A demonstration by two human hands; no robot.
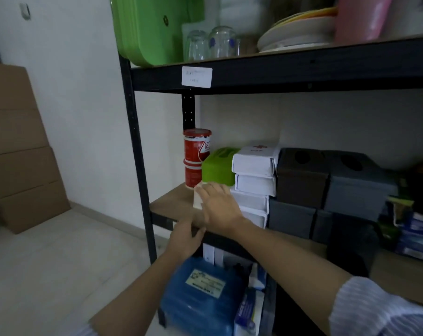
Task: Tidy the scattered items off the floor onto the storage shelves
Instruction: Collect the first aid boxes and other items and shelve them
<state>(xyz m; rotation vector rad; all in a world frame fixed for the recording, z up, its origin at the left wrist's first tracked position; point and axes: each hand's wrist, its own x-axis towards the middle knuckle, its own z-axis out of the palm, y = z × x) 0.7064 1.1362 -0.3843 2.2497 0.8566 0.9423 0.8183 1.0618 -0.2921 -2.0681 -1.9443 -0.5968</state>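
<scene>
Nearest the camera, a striped sleeve (375,309) leads up to the right hand (220,207), whose fingers lie over a small pale cream box (197,201) standing near the left front of the wooden middle shelf (169,202); whether they clamp it I cannot tell. The left hand (185,238) rests at the shelf edge, its grip unclear. The box stands near the edge, so a careless push could tip it off or knock the stacked red tins (196,157) behind. Rightward, a green plastic box (217,167), white cartons (254,180), dark boxes (302,175). Flattened brown cardboard (19,146) leans against the far left wall.
</scene>
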